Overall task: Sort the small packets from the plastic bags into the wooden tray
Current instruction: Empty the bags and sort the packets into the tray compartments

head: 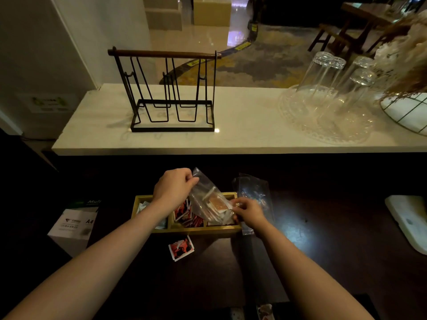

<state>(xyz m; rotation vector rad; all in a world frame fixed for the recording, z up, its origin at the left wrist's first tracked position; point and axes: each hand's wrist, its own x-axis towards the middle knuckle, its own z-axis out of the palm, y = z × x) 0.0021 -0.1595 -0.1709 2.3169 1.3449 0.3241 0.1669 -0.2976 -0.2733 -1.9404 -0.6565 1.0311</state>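
Note:
A wooden tray (196,229) with three compartments sits on the dark counter. Pale packets lie in its left compartment and red-and-white packets (184,212) in the middle one. My left hand (173,187) pinches the top corner of a clear plastic bag (205,199) tilted over the tray's right compartment, with brown and white packets (217,203) inside it. My right hand (248,212) grips the bag's lower end above that compartment. A second clear bag (253,189) lies just right of the tray. One red-and-white packet (181,248) lies on the counter in front of the tray.
A white A4 paper box (74,225) stands left of the tray. On the raised marble ledge (242,125) are a black wire rack (172,93), upturned glasses on a glass tray (328,100) and a wire basket (406,112). A white object (409,220) lies far right.

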